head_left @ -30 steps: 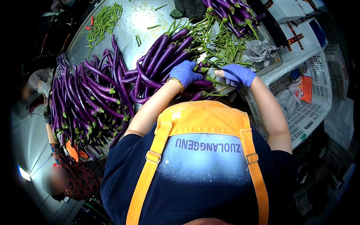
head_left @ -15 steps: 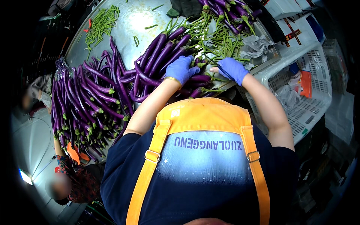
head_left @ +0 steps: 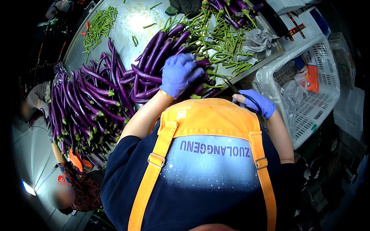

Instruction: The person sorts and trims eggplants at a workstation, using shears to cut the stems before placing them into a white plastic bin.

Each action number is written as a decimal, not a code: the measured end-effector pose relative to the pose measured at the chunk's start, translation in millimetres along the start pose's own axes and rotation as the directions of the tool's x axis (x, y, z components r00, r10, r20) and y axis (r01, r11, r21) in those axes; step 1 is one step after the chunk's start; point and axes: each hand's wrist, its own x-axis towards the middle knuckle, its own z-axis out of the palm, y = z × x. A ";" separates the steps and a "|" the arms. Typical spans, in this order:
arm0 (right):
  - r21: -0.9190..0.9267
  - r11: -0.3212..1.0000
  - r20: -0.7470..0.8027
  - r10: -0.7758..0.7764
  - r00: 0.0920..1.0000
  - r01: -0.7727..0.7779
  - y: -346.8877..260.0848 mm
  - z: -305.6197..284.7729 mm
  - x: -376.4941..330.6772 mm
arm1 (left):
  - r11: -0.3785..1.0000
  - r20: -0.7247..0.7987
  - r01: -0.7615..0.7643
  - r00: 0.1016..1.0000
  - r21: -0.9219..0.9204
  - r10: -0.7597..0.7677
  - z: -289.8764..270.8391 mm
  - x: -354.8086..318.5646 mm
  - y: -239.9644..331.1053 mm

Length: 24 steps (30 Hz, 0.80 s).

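My left hand (head_left: 178,75), in a blue-purple glove, curls over the long purple eggplants (head_left: 156,54) near the table's front edge. Its fingers bend around an eggplant, which the palm mostly covers. My right hand (head_left: 259,103), gloved alike with a bare thumb tip showing, closes on black-handled scissors (head_left: 235,89). Their blades point up and left toward the green eggplant stems (head_left: 219,74). Beside my left arm lies a large heap of eggplants (head_left: 83,104), many with their green caps facing me.
Cut green stems (head_left: 227,46) cover the right of the metal table (head_left: 127,25), with crumpled plastic (head_left: 260,40) beside them. Green peppers (head_left: 101,29) lie at the far left. A white crate (head_left: 323,104) stands on the right. Another person (head_left: 83,188) is at lower left.
My right hand has drawn back toward me and to the right with the scissors. My left hand has shifted slightly left, its fingers more curled.
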 end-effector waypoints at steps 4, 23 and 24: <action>-0.183 0.954 0.046 -0.234 0.971 0.239 -6.0 5.1 -3.9 | 0.990 0.242 -0.140 0.960 -0.029 0.143 -7.7 -24.1 18.7; -0.189 0.901 0.162 -0.363 0.918 0.390 -18.3 31.1 40.9 | 0.986 0.248 -0.011 0.968 0.165 -0.031 -3.9 -48.8 27.7; -0.252 0.852 0.124 -0.442 0.888 0.459 -23.3 32.4 40.1 | 0.987 0.240 0.027 0.969 0.156 -0.064 -4.6 -47.2 28.7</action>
